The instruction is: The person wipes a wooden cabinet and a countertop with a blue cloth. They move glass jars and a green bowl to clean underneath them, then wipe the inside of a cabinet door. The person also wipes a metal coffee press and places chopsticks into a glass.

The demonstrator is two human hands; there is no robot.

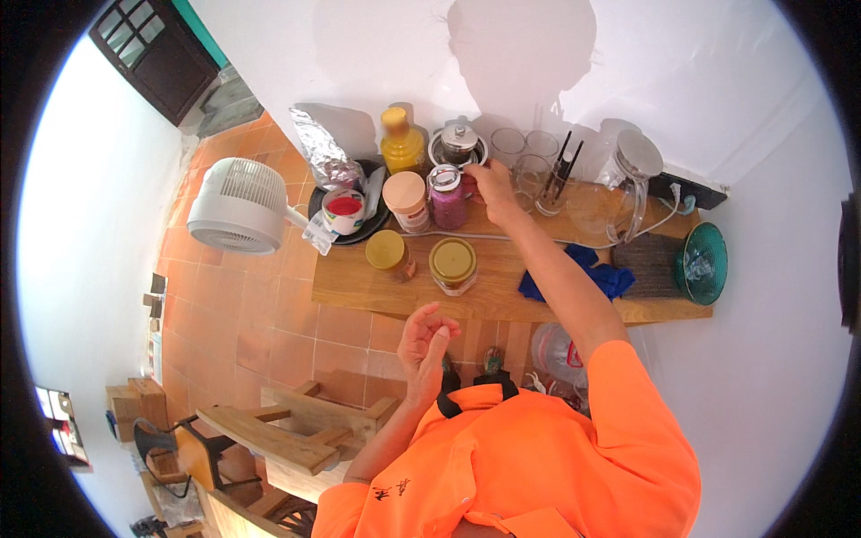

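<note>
My right hand (491,190) reaches across the wooden table to its back row. Its fingers are bent in a pinch between a purple jar (447,208) with a clip lid and a small glass teapot (460,142) with a metal lid. What they grip there is hidden. My left hand (425,345) hovers before the table's front edge, loosely curled, fingers apart, holding nothing. Closest to it stand a glass jar with a gold lid (453,260) and another gold-lidded jar (390,254). A pink-lidded tub (407,199) stands left of the purple jar.
A yellow bottle (402,143), foil bag (327,152), and white cup (343,212) on a black tray stand left. Drinking glasses (531,172), a glass pitcher (628,197), blue cloth (583,273) and green bowl (701,263) lie right. A white cable (538,238) crosses the table.
</note>
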